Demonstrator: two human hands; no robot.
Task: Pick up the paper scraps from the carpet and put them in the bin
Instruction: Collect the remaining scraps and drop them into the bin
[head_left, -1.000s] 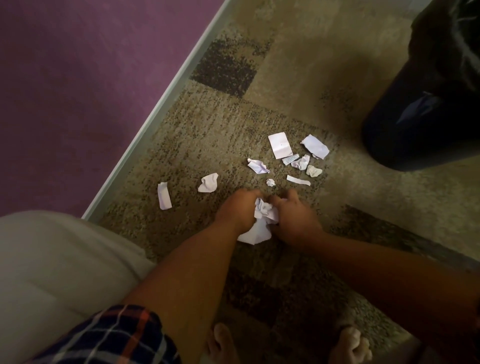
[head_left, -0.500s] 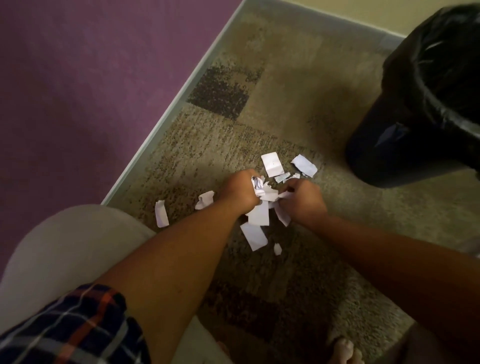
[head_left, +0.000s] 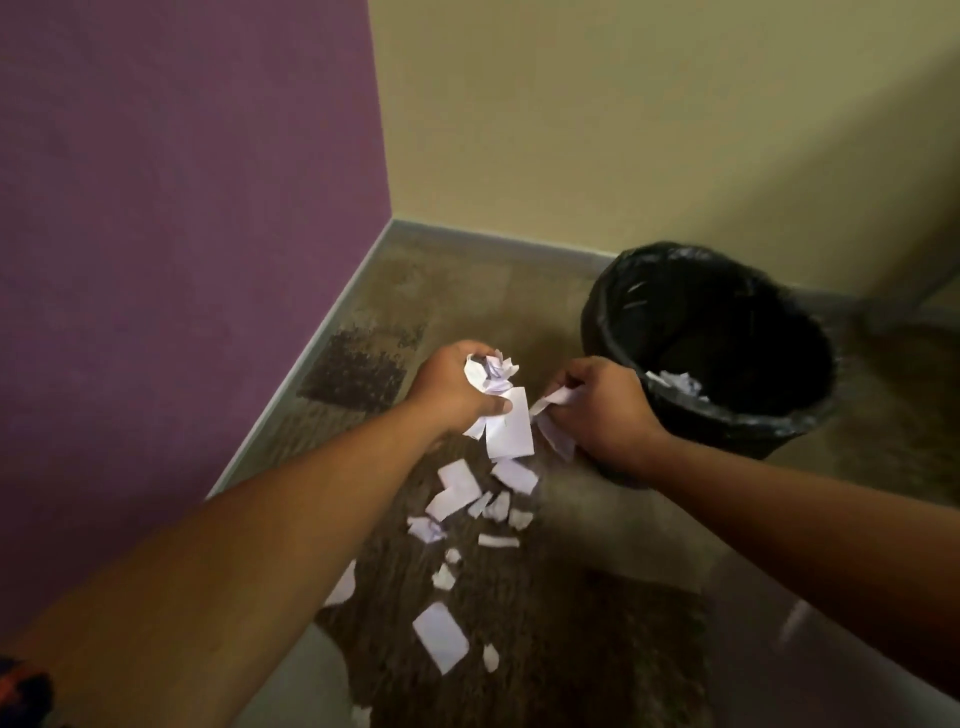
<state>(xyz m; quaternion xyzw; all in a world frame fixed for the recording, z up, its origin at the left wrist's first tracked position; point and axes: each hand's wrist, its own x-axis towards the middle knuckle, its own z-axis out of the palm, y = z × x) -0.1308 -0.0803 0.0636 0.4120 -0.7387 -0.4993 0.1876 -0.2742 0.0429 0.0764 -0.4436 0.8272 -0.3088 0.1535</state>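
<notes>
My left hand is raised above the carpet, shut on a crumpled wad of white paper scraps, with one flat sheet hanging down from it. My right hand is just to its right, shut on a few smaller scraps, beside the near rim of the bin. The bin is round, lined with a black bag, and holds some white scraps at its bottom. Several loose scraps lie on the patterned carpet below my hands; a larger flat piece lies nearer to me.
A purple wall rises on the left and a yellow wall at the back, meeting in a corner behind the bin. A pale skirting strip runs along the carpet's left edge. A plaid sleeve shows at bottom left.
Both hands have lifted off the carpet with their scraps and moved up and right toward the bin. A few pieces fell back onto the carpet. The view has tilted upward.
</notes>
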